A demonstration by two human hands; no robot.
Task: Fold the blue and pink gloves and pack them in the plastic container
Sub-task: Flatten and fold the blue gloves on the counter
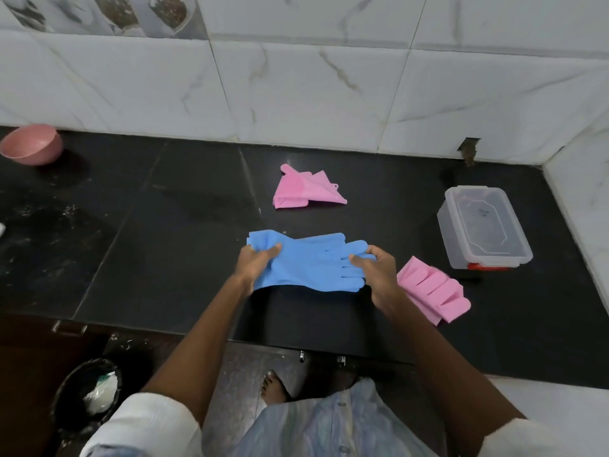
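Both ends of blue gloves point(306, 263) pinched: left hand point(255, 263) cuff, right hand point(375, 273) fingertips.

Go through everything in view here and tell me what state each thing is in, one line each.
blue gloves: stretched flat, gripped at both ends
left hand: closed on the cuff end
right hand: closed on the finger end
far pink glove: folded, on the counter
near pink glove: lying loose beside the right hand
plastic container: lid on
pink bowl: upright

Head-worn view, angled steeply down, close over counter point(164, 258)
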